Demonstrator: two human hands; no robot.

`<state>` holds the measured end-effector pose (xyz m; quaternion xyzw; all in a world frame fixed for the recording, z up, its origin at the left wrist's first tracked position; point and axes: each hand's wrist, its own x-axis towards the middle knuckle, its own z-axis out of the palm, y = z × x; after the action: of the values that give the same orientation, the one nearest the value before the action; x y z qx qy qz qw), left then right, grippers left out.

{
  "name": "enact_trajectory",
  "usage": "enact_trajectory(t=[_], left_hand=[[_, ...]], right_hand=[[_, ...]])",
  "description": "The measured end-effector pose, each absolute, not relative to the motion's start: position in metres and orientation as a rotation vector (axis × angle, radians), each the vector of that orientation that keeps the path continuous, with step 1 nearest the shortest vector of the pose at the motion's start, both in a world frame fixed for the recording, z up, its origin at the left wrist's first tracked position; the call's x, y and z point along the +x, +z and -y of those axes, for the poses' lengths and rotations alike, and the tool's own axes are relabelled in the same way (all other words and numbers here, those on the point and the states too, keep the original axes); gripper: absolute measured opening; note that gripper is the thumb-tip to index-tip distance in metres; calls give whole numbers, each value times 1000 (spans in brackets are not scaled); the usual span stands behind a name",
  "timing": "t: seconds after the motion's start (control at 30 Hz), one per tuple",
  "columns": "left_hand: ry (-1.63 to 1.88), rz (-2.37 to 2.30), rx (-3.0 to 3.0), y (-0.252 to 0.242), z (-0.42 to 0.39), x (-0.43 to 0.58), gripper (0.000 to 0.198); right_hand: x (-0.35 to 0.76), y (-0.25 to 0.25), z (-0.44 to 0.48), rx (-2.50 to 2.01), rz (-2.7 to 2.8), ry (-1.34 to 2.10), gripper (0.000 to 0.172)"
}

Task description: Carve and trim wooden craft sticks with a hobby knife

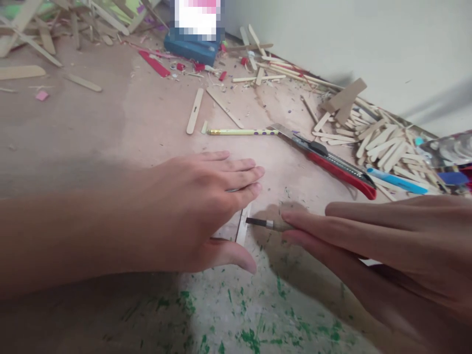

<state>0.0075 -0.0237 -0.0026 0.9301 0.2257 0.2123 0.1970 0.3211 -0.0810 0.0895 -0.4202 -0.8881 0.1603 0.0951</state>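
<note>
The pale strip (242, 229) lies between your left hand's thumb and index finger, its long axis running roughly 1 to 7 o'clock. Your left hand (206, 206), nearer, spreads flat over it, gripping nothing. Your right hand (387, 241) grasps a slim-bladed tool (260, 222), tip meeting the strip from 3 o'clock. The table (221, 319) is green-flecked; a red cutter (332, 167) sits at 2 o'clock, the wall (332, 39) beyond at 1.

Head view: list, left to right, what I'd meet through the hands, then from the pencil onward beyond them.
Nearer line: left hand → pale strip → dark-bladed tool → right hand. Farther line: yellow pencil → red-handled cutter → blue stick.
</note>
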Motion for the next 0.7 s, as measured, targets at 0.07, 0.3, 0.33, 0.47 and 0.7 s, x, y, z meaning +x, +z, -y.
enact_trajectory(t=[0.07, 0.3, 0.33, 0.47, 0.7], left_hand=[[698, -640, 2612, -10, 26, 6, 90], [775, -635, 2645, -15, 29, 3, 86], [748, -626, 2637, -11, 28, 3, 86], [582, -627, 2604, 4, 24, 2, 84], [546, -622, 2609, 7, 23, 2, 88]], right_hand=[[324, 79, 84, -1132, 2642, 447, 22], [332, 49, 95, -1119, 2611, 150, 20], [332, 47, 94, -1110, 2605, 164, 20], [335, 53, 89, -1068, 2606, 209, 28], [331, 72, 82, -1072, 2642, 251, 28]])
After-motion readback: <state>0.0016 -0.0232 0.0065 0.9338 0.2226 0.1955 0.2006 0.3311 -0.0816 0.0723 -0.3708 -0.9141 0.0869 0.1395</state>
